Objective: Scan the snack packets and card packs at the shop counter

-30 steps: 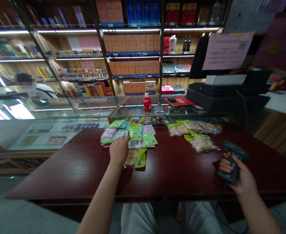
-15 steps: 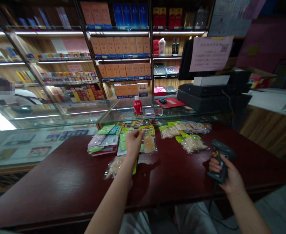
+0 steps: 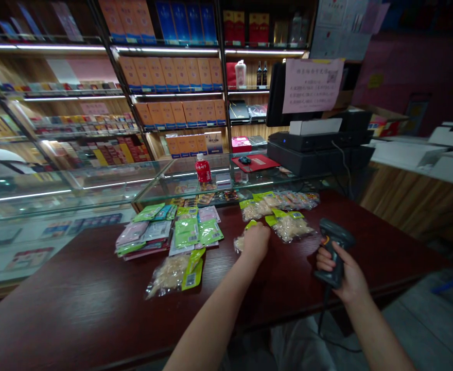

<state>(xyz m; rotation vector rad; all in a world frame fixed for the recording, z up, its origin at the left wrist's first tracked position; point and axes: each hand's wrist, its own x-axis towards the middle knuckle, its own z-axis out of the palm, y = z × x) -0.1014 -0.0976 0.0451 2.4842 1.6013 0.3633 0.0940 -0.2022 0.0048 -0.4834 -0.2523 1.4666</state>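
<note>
green-topped pouch (image 3: 239,243), likely slippery: grip header (image 3: 251,223); left hand (image 3: 257,241) covering, pinch unclear; right hand (image 3: 348,275) clasping barcode scanner (image 3: 336,236) near counter's front edge (image 3: 288,296)

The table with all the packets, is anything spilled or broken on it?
Nothing looks spilled or torn. One clear-and-green packet lies askew, outside the green and pink pile. The half-hidden packet at the left hand I can't judge.
</note>
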